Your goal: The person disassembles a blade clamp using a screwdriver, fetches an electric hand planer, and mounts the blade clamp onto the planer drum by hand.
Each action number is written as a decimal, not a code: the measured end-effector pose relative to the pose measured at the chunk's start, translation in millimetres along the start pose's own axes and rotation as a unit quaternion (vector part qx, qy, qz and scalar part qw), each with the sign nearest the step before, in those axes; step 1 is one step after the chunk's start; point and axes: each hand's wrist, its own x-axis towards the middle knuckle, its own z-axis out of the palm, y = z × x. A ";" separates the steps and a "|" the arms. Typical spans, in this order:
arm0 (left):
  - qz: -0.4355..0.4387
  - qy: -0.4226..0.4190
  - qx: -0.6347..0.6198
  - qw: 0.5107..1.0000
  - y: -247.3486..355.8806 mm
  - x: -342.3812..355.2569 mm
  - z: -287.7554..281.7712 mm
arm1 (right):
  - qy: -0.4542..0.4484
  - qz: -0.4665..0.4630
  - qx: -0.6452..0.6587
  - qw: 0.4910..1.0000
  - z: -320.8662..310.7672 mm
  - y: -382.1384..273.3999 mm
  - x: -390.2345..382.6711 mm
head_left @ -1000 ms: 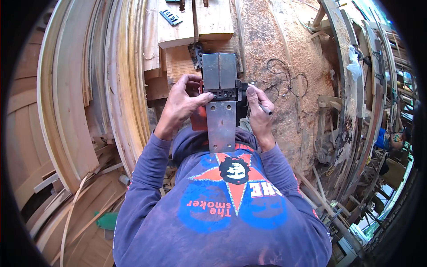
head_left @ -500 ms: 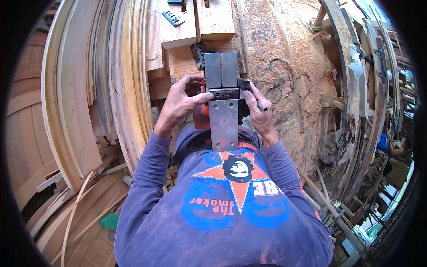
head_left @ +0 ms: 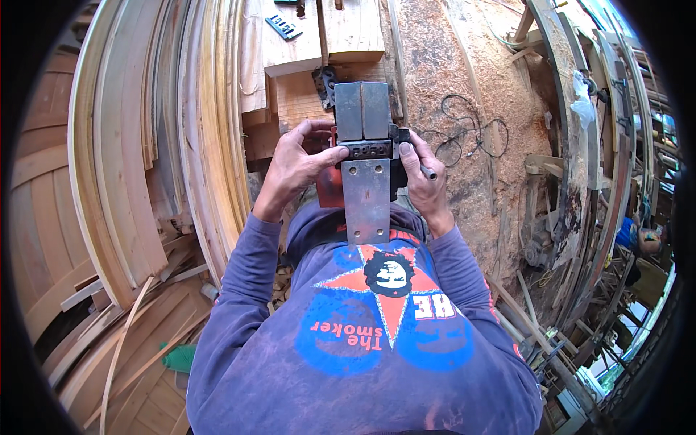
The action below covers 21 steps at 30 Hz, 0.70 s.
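Note:
An electric planer [head_left: 366, 190] is held upside down in front of my waist, its metal sole plates facing up and its red body showing at the left. Across the gap between the plates lies the dark cutter drum [head_left: 369, 150]. My left hand [head_left: 299, 165] grips the planer's left side, thumb pressed on the end of the drum. On the opposite side my right hand [head_left: 425, 181] is closed around the planer's edge, thumb near the drum's right end. A short grey rod end [head_left: 429, 174] sticks out beside that thumb; whatever it belongs to is hidden.
Beyond the planer stand thick wooden blocks [head_left: 319, 56], with a dark metal part [head_left: 324, 85] against them and a small blue-black piece [head_left: 283, 27] on top. Long boards [head_left: 116, 145] lean at the left. A black cord [head_left: 475, 134] lies on sawdust-covered wood at the right.
The planer's far end has shifted very slightly away from me and to the right. Both hands keep their hold on it.

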 end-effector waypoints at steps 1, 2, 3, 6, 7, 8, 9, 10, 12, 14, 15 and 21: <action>0.000 0.000 0.000 1.000 0.0 0.1 0.1 | 0.000 0.000 0.000 1.000 -0.2 0.0 -0.1; -0.002 0.000 -0.009 1.000 0.2 0.0 0.3 | -0.001 0.008 -0.002 1.000 -0.5 0.2 -0.5; -0.005 -0.001 -0.018 1.000 0.4 0.0 0.4 | -0.003 0.017 -0.005 1.000 -0.8 0.7 -0.5; -0.009 0.000 -0.025 1.000 2.1 -1.3 1.1 | -0.010 0.010 0.016 1.000 -2.0 4.3 0.2; -0.009 0.000 -0.025 1.000 4.0 -1.7 0.9 | -0.010 0.011 0.016 1.000 -3.0 5.2 0.7; -0.009 -0.002 -0.013 1.000 6.9 -2.0 0.5 | -0.019 0.010 0.032 0.999 -4.1 6.1 1.4; -0.010 -0.004 -0.001 1.000 8.4 -2.2 0.3 | -0.027 0.009 0.049 0.998 -5.2 7.1 1.8; -0.010 -0.003 -0.001 1.000 7.3 -2.7 0.1 | -0.028 0.009 0.050 0.998 -6.1 8.4 2.2; 0.004 -0.002 -0.033 0.999 3.9 -3.5 -0.3 | -0.043 0.009 0.036 0.998 -7.5 10.9 3.0; 0.002 -0.006 -0.030 1.000 5.2 -3.7 -1.3 | -0.045 0.008 0.040 0.998 -7.8 8.7 3.1; 0.000 -0.010 -0.028 1.000 5.7 -3.7 -1.6 | -0.046 0.007 0.043 0.998 -7.9 7.9 2.9; -0.002 -0.017 -0.028 0.999 4.5 -2.5 -2.5 | -0.049 0.017 0.042 0.998 -9.1 3.4 2.6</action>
